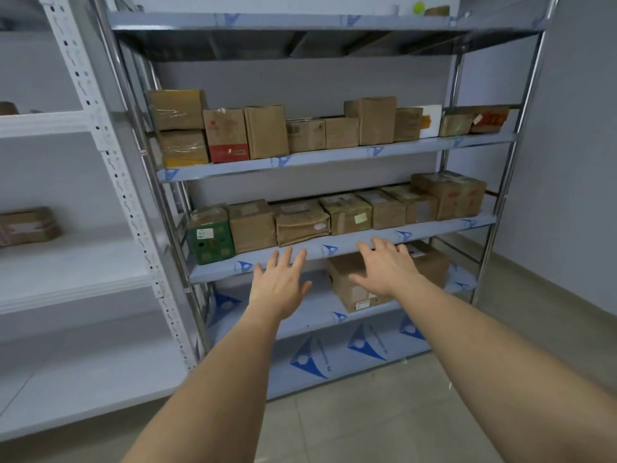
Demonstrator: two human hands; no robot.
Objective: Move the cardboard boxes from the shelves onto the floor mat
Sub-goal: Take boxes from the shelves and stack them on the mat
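A steel shelf rack (337, 243) stands before me with rows of cardboard boxes. The middle shelf holds several, among them a squashed brown box (302, 223) and a green-fronted box (210, 237). A higher shelf (334, 155) carries several more boxes. One large box (347, 279) sits on the low shelf. Both my arms reach forward with fingers spread. My left hand (280, 284) hovers in front of the middle shelf's edge, below the squashed box. My right hand (389, 267) hovers in front of the large low box. Neither hand holds anything. No floor mat is in view.
A white shelving unit (100, 269) stands to the left with a taped box (28, 225) on it. The grey wall (567, 162) closes off the right side. Tiled floor (350, 422) lies below my arms.
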